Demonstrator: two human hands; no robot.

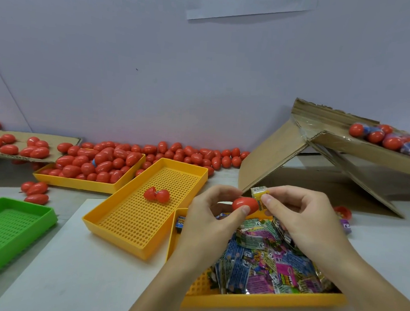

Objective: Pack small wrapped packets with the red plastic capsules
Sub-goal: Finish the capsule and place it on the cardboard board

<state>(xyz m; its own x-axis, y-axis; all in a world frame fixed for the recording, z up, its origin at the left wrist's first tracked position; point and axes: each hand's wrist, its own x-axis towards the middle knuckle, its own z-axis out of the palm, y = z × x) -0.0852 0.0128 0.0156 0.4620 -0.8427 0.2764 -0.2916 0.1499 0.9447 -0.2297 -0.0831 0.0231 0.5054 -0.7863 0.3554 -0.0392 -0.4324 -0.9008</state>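
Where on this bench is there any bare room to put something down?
The green tray is bare. The middle yellow tray holds one open capsule. White tabletop lies bare between them. Crowded: the packet tray and capsule tray.

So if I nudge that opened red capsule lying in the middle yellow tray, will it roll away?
The opened capsule probably wobbles rather than rolls: its two joined halves lie splayed. The tray's perforated floor and raised rim should contain it. It looks like light, thin plastic.

Glossy plastic, printed foil and rough cardboard on a matt table.
Red capsules (106, 159) are smooth, shiny plastic; the yellow trays (131, 225) and green tray (7, 229) are perforated matt plastic; packets (264, 268) are crinkled glossy foil; cardboard (269, 160) is rough and torn-edged.
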